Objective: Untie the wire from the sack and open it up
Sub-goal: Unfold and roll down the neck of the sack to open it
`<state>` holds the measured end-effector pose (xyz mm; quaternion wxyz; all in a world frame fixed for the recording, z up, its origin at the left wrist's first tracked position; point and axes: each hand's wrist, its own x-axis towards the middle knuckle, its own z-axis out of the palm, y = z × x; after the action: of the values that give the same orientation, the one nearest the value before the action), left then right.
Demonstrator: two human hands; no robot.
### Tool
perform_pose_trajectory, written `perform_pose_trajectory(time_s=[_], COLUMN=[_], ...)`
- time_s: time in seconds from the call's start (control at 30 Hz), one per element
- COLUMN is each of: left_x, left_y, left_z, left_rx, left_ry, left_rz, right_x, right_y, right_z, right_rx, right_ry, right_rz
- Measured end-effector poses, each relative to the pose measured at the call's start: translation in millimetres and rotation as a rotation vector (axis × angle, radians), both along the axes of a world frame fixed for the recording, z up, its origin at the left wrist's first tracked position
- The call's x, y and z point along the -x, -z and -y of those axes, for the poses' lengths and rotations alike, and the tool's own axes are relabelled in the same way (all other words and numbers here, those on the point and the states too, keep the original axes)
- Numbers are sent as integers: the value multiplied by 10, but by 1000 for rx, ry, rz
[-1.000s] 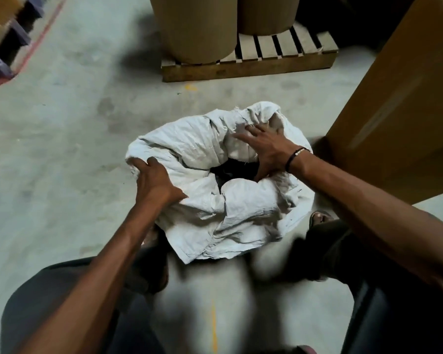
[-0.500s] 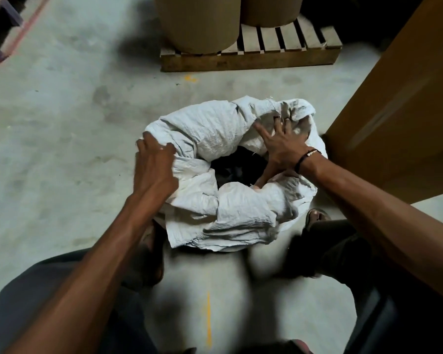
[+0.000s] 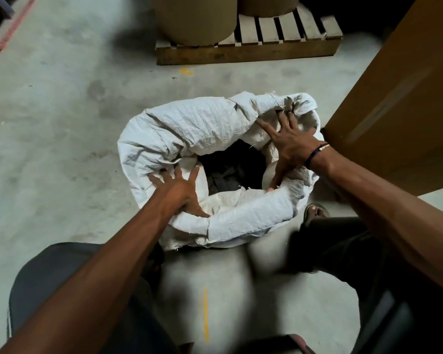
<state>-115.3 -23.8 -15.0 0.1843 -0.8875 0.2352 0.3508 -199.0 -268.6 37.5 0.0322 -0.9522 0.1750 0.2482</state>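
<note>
A white woven sack (image 3: 202, 126) stands on the concrete floor between my knees, its top rolled down into a thick rim around a dark open mouth (image 3: 232, 167). My left hand (image 3: 179, 190) lies on the near-left rim with its fingers spread and pressing on the fabric. At the far-right rim, my right hand (image 3: 290, 141) has its fingers over the roll and its thumb inside the opening. No wire shows anywhere.
A wooden pallet (image 3: 248, 48) with two big cardboard drums (image 3: 197, 19) stands behind the sack. A large brown carton (image 3: 399, 98) rises close on the right. My foot in a sandal (image 3: 315, 212) rests by the sack's right side.
The sack's mouth has widened and its rim is rolled lower. My left hand slid from the outer left edge onto the near-left rim; my right hand shifted toward the far-right corner.
</note>
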Motion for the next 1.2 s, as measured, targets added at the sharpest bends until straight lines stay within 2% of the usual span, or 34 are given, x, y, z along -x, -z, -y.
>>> perform_pose_trajectory(time_s=[0.03, 0.1, 0.17, 0.23, 0.27, 0.33, 0.4, 0.53, 0.7, 0.8, 0.9, 1.0, 1.07, 1.13, 1.2], left_x=[-19, -51, -81, -151, -198, -330, -472, -713, -990, -982, -885, -693, -528, -385, -307], left_y=[-11, -48, -104, -139, -140, -106, -55, -98, -200, -232, -228, -210, -174, -112, -30], left_z=[10, 61, 150, 229, 255, 249, 184, 97, -27, -33, 70, 263, 366, 393, 365], left_rx=[44, 265, 571, 725, 713, 495, 338, 290, 294, 305, 413, 646, 681, 465, 205], left_ry=[-9, -12, 4, 67, 129, 257, 247, 161, 29, 58, 107, 220, 244, 309, 344], left_rz=[-16, -16, 66, 172, 195, 241, 248, 236, 185, 152, 65, 47, -96, -225, -263], right_x=[14, 33, 42, 33, 31, 37, 43, 80, 166, 197, 162, 71, -1, -73, -143], right_y=[-9, -7, -3, 8, 13, 2, 14, 49, 20, -2, -6, 0, 27, 64, 77], right_z=[-15, -16, -16, -11, -9, -26, -47, -10, 210, 237, 196, 141, 90, 61, 66], right_rx=[4, 17, 29, 50, 71, 107, 120, 169, 131, 94, 67, 74, 99, 112, 92], right_ry=[-15, -36, -45, -71, -95, -135, -161, -191, -145, -117, -102, -117, -130, -130, -101], right_rz=[10, 27, 27, 26, 23, 7, -10, -67, -57, -45, -48, -50, -57, -67, -66])
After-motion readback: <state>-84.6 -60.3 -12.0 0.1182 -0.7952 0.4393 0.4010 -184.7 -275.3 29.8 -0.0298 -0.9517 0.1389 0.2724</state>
